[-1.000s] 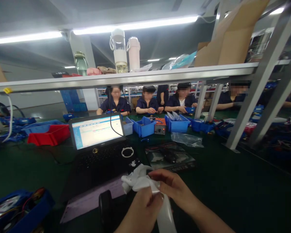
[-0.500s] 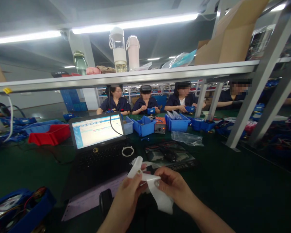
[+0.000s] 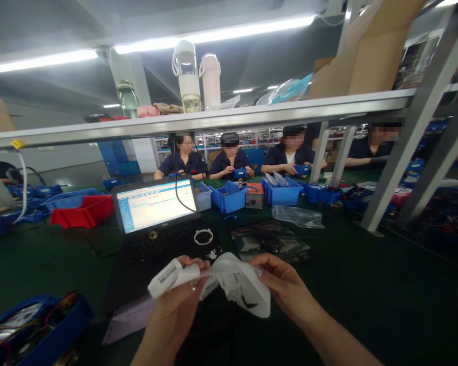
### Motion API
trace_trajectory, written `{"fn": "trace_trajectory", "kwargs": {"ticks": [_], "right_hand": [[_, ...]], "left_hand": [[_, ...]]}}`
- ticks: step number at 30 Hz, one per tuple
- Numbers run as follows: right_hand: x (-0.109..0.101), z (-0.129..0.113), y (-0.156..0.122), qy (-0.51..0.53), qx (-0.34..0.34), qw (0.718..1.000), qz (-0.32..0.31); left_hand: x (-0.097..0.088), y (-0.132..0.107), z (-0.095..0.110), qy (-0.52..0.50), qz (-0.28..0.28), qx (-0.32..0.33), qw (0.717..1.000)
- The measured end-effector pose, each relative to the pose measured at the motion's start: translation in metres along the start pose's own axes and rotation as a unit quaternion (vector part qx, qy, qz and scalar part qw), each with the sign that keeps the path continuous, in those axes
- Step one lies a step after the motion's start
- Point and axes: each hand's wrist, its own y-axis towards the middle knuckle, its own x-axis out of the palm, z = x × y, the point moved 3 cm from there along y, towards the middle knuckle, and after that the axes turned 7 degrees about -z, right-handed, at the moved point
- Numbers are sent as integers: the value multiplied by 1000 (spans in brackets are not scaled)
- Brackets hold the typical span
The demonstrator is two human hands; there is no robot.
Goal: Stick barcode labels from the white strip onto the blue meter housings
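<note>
A white strip of barcode labels (image 3: 246, 290) stretches between my two hands, above the front edge of the laptop (image 3: 152, 208). My left hand (image 3: 177, 305) pinches the strip near its left end, where a printed barcode faces up. At the other side, the fingers of my right hand (image 3: 282, 284) grip the strip's edge, and the middle part loops and hangs down between the hands. More printed labels show on the hanging loop. Behind the hands, a white ring (image 3: 196, 237) lies on the laptop's right side, close to a small white figure on the palm rest.
A mouse (image 3: 269, 243) rests on a dark patterned pad to the right. At lower left sits a blue housing with wires (image 3: 61, 335). A red bin (image 3: 82, 212) and several blue bins (image 3: 229, 199) line the back. Overhead runs a shelf (image 3: 229, 118); co-workers sit beyond.
My left hand has moved left and turned, drawing the strip wider. The barcodes have come into view. My right hand has stayed nearly in place, still gripping the strip.
</note>
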Motion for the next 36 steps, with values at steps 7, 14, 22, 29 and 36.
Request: {"fn": "trace_trajectory", "kwargs": {"ticks": [7, 14, 22, 29, 36], "right_hand": [[-5, -6, 1, 46, -32, 998, 42], [11, -10, -4, 54, -40, 998, 6], [20, -11, -11, -109, -26, 988, -105], [1, -4, -6, -312, -42, 947, -62], [1, 2, -7, -352, -43, 934, -46]], "left_hand": [[-27, -9, -5, 25, 56, -145, 988], [-15, -19, -7, 156, 80, -90, 980], [47, 4, -22, 49, -6, -150, 987], [39, 19, 25, 8, 78, -71, 994], [35, 18, 35, 9, 93, -48, 994]]}}
